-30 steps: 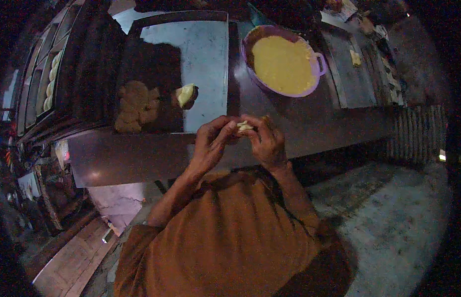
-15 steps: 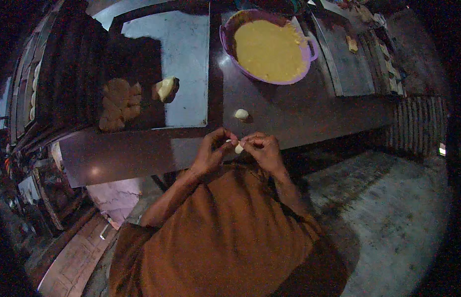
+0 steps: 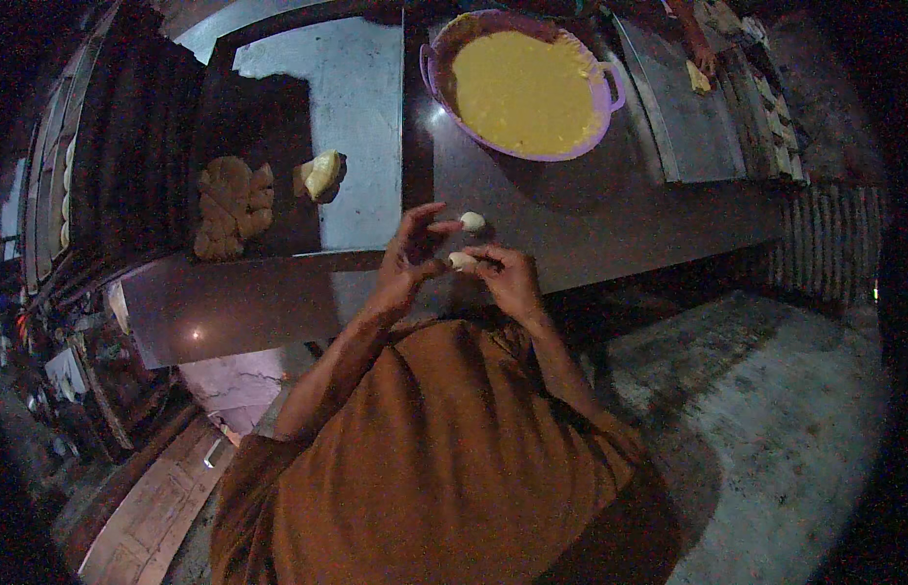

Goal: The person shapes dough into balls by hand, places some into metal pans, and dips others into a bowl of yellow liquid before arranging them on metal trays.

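Observation:
Between the fingers and thumb of my right hand (image 3: 503, 278) is a small pale lump of dough (image 3: 462, 261). My left hand (image 3: 411, 249) is open beside it, fingers spread and thumb apart, with the thumb close to that lump; whether they touch I cannot tell. Just past my left fingertips a rounded white dough ball (image 3: 472, 222) rests on the dark table (image 3: 591, 224). Farther back stands a purple two-handled basin (image 3: 618, 88) holding a yellow, doughy mass (image 3: 522, 93).
A metal tray (image 3: 366, 127) at left carries a yellow piece (image 3: 322, 175) and a cluster of brownish lumps (image 3: 235, 207). Another tray (image 3: 678, 117) lies at right, where another person's hand (image 3: 703, 60) is near a yellow piece (image 3: 699, 78). Stacked trays (image 3: 132, 146) rise at far left.
My hands have drawn apart and moved slightly forward; the left fingers have opened toward the dough ball, while the right keeps the lump. Another person's hand has appeared at the far right tray.

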`<state>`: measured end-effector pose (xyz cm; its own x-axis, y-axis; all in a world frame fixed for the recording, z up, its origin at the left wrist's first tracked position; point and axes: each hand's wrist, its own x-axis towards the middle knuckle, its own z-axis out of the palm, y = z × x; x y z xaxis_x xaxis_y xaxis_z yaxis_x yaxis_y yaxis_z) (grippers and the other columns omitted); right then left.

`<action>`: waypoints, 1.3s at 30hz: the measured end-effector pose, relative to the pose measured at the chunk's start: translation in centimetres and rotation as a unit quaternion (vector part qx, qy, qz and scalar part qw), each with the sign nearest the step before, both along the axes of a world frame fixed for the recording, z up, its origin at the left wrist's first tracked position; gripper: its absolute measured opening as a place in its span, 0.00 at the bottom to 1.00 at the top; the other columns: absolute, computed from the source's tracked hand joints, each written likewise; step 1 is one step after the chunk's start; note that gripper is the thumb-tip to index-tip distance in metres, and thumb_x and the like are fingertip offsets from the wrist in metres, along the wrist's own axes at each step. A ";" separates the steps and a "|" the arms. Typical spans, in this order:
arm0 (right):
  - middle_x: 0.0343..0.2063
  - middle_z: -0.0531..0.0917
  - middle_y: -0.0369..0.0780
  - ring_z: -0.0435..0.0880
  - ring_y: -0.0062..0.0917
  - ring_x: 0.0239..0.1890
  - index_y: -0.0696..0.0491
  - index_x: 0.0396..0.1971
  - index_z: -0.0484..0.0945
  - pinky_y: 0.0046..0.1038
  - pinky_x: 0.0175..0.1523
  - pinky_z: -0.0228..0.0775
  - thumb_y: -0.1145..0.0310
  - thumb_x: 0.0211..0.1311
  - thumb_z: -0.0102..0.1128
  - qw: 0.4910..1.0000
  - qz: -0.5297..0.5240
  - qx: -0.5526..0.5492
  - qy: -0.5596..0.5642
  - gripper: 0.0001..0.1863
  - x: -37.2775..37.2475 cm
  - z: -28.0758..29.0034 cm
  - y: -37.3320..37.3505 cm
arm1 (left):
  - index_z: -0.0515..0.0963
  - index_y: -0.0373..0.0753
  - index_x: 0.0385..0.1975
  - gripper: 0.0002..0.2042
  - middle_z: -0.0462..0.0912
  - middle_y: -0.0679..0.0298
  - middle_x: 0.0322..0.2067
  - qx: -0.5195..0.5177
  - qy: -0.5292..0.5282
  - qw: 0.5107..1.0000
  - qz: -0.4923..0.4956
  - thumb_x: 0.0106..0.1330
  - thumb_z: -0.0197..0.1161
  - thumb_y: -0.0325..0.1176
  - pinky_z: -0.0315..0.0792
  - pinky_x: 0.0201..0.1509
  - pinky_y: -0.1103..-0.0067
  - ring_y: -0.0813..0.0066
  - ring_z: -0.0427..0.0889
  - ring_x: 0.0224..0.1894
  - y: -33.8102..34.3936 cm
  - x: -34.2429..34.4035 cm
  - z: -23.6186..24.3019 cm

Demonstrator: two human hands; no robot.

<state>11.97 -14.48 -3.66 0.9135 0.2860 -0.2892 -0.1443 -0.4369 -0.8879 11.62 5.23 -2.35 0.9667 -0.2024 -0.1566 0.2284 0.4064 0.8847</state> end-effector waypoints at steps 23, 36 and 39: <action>0.38 0.79 0.42 0.81 0.34 0.37 0.55 0.41 0.82 0.29 0.43 0.76 0.74 0.51 0.68 0.927 -0.071 -0.133 -0.344 0.15 1.3 -0.9 4.8 | 0.71 0.32 0.49 0.17 0.80 0.57 0.37 0.513 -0.157 0.835 0.120 0.60 0.63 0.26 0.71 0.46 0.75 0.70 0.77 0.41 20.0 7.8 -6.1; 0.44 0.78 0.47 0.76 0.42 0.49 0.54 0.43 0.80 0.38 0.50 0.70 0.70 0.45 0.69 0.924 0.307 -0.078 -0.217 0.20 16.5 -2.7 22.0 | 0.69 0.36 0.52 0.21 0.76 0.62 0.41 0.319 -0.172 0.930 0.062 0.58 0.64 0.24 0.71 0.50 0.76 0.74 0.75 0.41 18.5 7.4 -3.1; 0.31 0.78 0.43 0.80 0.41 0.36 0.54 0.34 0.83 0.39 0.46 0.72 0.71 0.45 0.69 0.908 0.330 -0.106 -0.235 0.13 18.0 -1.1 21.7 | 0.73 0.35 0.50 0.18 0.77 0.57 0.44 0.058 0.147 0.985 0.075 0.59 0.61 0.22 0.72 0.49 0.76 0.70 0.77 0.43 19.3 8.8 -8.6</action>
